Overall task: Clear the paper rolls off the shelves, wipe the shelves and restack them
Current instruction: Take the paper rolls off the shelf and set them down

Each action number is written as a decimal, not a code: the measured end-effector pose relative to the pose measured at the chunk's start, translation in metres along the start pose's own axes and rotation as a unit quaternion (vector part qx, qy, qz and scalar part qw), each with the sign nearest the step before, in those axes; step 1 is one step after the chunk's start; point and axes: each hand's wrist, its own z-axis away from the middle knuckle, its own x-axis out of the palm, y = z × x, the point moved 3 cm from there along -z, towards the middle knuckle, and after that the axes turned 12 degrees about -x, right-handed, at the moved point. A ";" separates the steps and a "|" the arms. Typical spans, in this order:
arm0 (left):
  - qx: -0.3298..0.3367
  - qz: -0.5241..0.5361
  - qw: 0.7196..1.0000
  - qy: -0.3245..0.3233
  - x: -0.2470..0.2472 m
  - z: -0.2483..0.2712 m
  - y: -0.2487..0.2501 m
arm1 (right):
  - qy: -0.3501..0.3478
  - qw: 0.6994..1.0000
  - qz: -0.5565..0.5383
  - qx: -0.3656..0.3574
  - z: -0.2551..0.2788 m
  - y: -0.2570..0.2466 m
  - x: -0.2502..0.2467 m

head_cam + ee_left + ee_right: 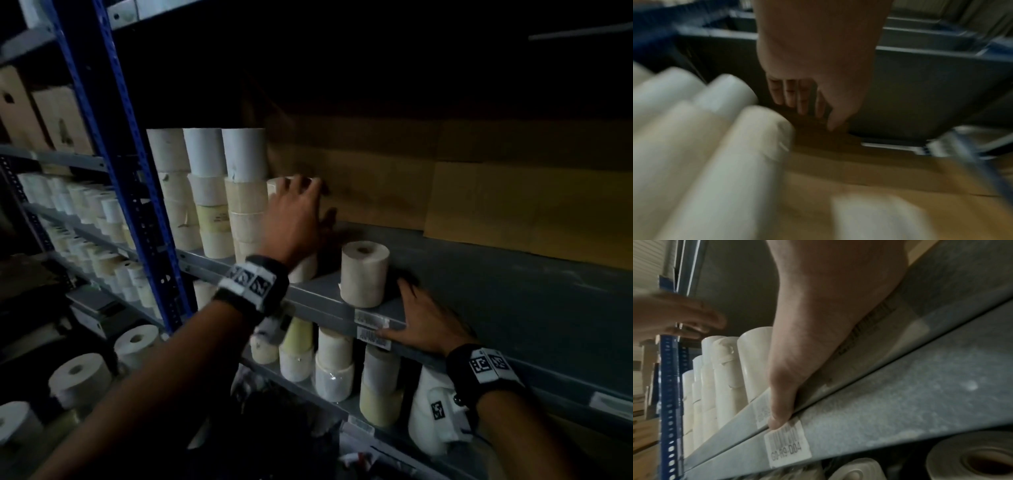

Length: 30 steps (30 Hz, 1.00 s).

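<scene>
The lone upright roll (365,273) stands just left of the flat, spread right hand (424,317) on the shelf (513,274) edge, nearer than the open-fingered left hand (294,219)

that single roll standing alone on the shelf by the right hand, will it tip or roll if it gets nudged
The lone roll stands upright on its flat end and looks about as wide as tall, so a light nudge would probably slide it rather than tip it. It stands near the shelf front edge, so a push outward might drop it. Knocked onto its side, it would likely roll.
</scene>
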 end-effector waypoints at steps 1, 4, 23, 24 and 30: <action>-0.017 -0.032 0.999 0.001 -0.006 -0.017 -0.010 | -0.005 1.000 -0.003 0.005 0.001 -0.001 -0.001; -0.058 -0.078 0.992 -0.083 0.000 -0.055 -0.038 | -0.006 1.000 -0.028 0.012 0.003 -0.006 -0.004; 0.023 -0.112 0.943 -0.312 0.028 -0.113 -0.053 | 0.034 0.995 0.043 0.088 -0.106 -0.075 -0.045; 0.020 -0.110 0.940 -0.323 0.027 -0.112 -0.052 | 0.029 0.994 0.046 0.091 -0.107 -0.074 -0.044; 0.001 -0.085 0.952 -0.294 0.003 -0.095 -0.042 | -0.036 0.993 0.023 0.112 -0.104 -0.076 -0.057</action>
